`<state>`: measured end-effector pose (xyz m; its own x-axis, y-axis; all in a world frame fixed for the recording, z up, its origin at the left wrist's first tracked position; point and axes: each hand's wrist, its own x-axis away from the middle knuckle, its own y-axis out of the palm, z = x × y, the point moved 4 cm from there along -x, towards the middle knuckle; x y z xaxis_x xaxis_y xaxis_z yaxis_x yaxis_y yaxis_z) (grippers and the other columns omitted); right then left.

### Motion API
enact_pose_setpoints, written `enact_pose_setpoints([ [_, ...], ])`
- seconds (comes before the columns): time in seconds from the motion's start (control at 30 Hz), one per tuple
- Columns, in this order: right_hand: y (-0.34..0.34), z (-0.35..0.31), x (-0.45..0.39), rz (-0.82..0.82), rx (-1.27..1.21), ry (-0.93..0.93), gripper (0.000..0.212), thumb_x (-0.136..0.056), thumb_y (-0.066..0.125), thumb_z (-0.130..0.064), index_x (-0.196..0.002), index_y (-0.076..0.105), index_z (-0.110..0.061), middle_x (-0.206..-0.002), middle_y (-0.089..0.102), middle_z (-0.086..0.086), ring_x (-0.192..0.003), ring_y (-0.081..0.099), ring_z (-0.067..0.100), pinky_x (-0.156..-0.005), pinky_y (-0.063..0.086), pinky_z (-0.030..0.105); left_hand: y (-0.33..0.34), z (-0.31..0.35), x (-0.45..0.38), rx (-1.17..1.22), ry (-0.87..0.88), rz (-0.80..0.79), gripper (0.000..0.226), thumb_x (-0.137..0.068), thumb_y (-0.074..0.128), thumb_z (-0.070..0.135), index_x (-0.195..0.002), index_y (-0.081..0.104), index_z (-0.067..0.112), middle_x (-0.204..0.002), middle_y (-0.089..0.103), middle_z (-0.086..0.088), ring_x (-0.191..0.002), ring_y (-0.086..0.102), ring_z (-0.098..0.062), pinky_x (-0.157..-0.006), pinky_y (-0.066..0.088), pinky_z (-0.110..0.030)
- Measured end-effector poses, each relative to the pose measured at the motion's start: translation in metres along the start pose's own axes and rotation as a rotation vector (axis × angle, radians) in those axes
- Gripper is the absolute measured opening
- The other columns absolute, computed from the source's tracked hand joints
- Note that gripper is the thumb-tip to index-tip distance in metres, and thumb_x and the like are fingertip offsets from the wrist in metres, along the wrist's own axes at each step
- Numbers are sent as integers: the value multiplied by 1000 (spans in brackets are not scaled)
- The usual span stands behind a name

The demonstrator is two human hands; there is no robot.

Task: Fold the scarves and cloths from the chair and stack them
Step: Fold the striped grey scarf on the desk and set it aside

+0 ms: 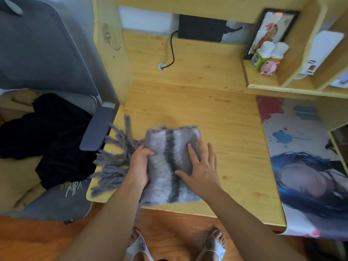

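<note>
So, only the head camera here, looking down at a wooden desk (216, 113) with one folded grey scarf (169, 162) sitting near the front edge, its near end just about level with that edge and maybe hanging over a touch. The fringe (113, 162) fans out to the left and spills over the desk's left edge toward the chair (56, 204). The left hand (140, 166) has its fingers curled around the scarf's left side, gripping the fold. The right hand (201, 172) lies flat on top with fingers spread, pressing the cloth down, not holding anything. Behind the scarf there's a wide stretch of bare wood back to the black box (201, 28) and its one cable (172, 51). To the right, more bare wood up to the printed mat (293, 140), which hangs over the front edge. On the chair seat I count one dark cloth pile (56, 138) and one tan fringed cloth (69, 188) peeking out beneath it; can't tell how many pieces are in the dark pile. The side shelf (263, 83) has two bottles (271, 51) and one pink figure (269, 66).
</note>
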<state>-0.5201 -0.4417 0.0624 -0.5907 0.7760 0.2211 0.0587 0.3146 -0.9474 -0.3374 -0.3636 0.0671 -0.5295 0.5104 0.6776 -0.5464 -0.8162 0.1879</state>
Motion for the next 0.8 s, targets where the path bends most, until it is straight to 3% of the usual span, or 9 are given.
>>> enact_pose_setpoints([
  [0.13,12,-2,-5,-82,43,-7,85,-93,6,-78,-160,-12,-28,-162,-33,-8,-152,-23,28,-124,2,53,-6,3,-33,-328,22,112,46,-100,57,5,-144,44,11,-129,61,-17,-102,66,-34,-72,54,-40],
  [0.2,17,-4,-8,-110,52,38,89,-89,-3,-77,-160,-12,-25,-164,-28,-5,-153,-17,31,-124,3,54,0,16,-29,-836,318,224,71,-100,57,8,-159,20,20,-148,44,-14,-125,54,-35,-90,51,-43],
  [0.27,18,-9,-11,-99,97,64,95,-86,-5,-77,-160,-10,-19,-166,-22,2,-153,-14,34,-124,3,56,22,24,9,-1360,808,376,83,-94,63,10,-161,15,21,-159,25,-18,-144,33,-40,-112,36,-52],
  [0.33,18,-15,-11,-57,137,44,92,-92,11,-71,-160,-10,-12,-166,-20,7,-153,-16,36,-123,2,57,46,8,41,-1567,1093,201,73,-96,58,17,-160,23,22,-166,18,-16,-155,12,-39,-124,17,-57],
  [0.4,22,-20,-8,-69,153,-14,88,-99,25,-63,-158,-16,-11,-164,-27,5,-151,-24,34,-123,0,56,40,-24,34,-1667,971,49,62,-106,39,34,-163,17,29,-171,5,-9,-158,-3,-33,-125,8,-57],
  [0.53,22,-24,-6,-141,168,-47,82,-101,17,-64,-160,-9,-13,-166,-22,0,-152,-22,28,-124,1,53,-14,-61,-7,-1553,458,159,75,-95,6,75,-156,-24,42,-169,-21,4,-157,-9,-31,-125,14,-58],
  [0.63,0,-38,-23,-147,91,22,69,-105,21,-52,-160,11,-12,-168,-1,4,-154,-8,30,-124,4,53,-14,-67,-8,-1491,426,85,80,-93,6,77,-154,-28,39,-168,-25,3,-157,-9,-32,-126,14,-53],
  [0.7,-19,-56,-40,64,76,-79,57,-107,25,-43,-156,24,-15,-165,13,7,-152,5,33,-123,10,52,-15,-66,-8,-1474,444,90,81,-96,10,75,-158,-23,35,-168,-23,1,-157,-8,-31,-127,13,-51],
  [0.8,-1,-55,-67,26,167,-221,61,-106,15,-52,-161,9,-28,-169,4,1,-154,-4,32,-124,5,54,-19,-69,-13,-1510,469,127,81,-97,11,74,-159,-20,33,-169,-20,0,-158,-4,-31,-127,15,-50],
])
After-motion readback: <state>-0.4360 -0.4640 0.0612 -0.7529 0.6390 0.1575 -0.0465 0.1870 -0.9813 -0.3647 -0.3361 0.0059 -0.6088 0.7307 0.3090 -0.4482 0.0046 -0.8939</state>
